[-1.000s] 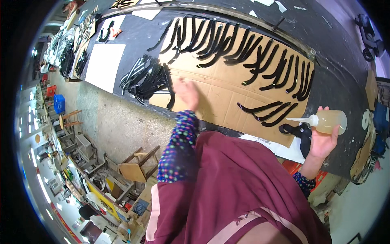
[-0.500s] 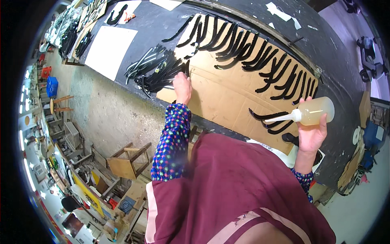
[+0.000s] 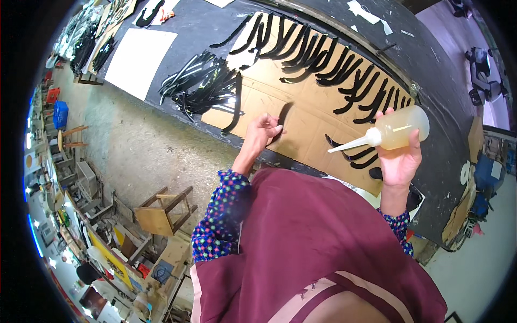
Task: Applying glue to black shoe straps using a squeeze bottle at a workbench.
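My left hand (image 3: 260,133) pinches a short curved black strip (image 3: 284,114) by its lower part, over the brown cardboard sheet (image 3: 309,123). In my right hand (image 3: 399,166) is a translucent squeeze bottle (image 3: 404,128) with yellowish liquid. It is tilted, and its long white nozzle (image 3: 349,144) points left and down toward several black strips (image 3: 362,156) at the cardboard's near right. To the left of my left hand is a loose pile of black strips (image 3: 212,89), with one longer strip (image 3: 238,102) along its right side.
Many black strips (image 3: 326,60) lie in a row along the cardboard's far edge. A white sheet (image 3: 141,62) is on the dark table (image 3: 186,46) at the left. A wooden stool (image 3: 161,212) stands on the floor below the table edge.
My left hand has moved right and nearer from the pile, bringing a black strip over the cardboard. The bottle has shifted slightly left with my right hand. The view has turned a little.
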Motion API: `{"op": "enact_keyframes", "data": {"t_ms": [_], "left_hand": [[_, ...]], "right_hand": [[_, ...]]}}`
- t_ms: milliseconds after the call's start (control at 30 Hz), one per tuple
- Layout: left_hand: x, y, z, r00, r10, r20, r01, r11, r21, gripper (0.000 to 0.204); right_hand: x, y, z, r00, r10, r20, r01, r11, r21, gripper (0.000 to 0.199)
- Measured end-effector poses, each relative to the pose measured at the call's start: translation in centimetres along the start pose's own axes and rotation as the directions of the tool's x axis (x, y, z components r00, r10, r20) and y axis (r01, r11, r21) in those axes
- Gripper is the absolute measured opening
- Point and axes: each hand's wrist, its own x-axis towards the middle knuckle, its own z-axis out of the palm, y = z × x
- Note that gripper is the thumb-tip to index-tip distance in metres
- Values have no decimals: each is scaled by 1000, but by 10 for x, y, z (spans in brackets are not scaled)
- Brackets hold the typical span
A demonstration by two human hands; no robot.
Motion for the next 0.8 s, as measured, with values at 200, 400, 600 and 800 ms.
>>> {"op": "enact_keyframes", "data": {"t_ms": [200, 400, 600, 800], "left_hand": [[-40, 64, 31, 942, 33, 333, 65, 958, -278, 39], [-71, 103, 39, 944, -10, 328, 19, 1000, -24, 18], [-93, 133, 37, 934, -125, 334, 133, 991, 0, 15], [-108, 144, 34, 943, -165, 289, 189, 980, -56, 15]], "right_hand": [[2, -7, 26, 996, -48, 79, 48, 999, -8, 58], [1, -10, 46, 983, -47, 179, 54, 998, -39, 60], [3, -9, 63, 966, -44, 256, 56, 998, -42, 63], [6, -9, 76, 952, -142, 272, 192, 967, -167, 66]]}}
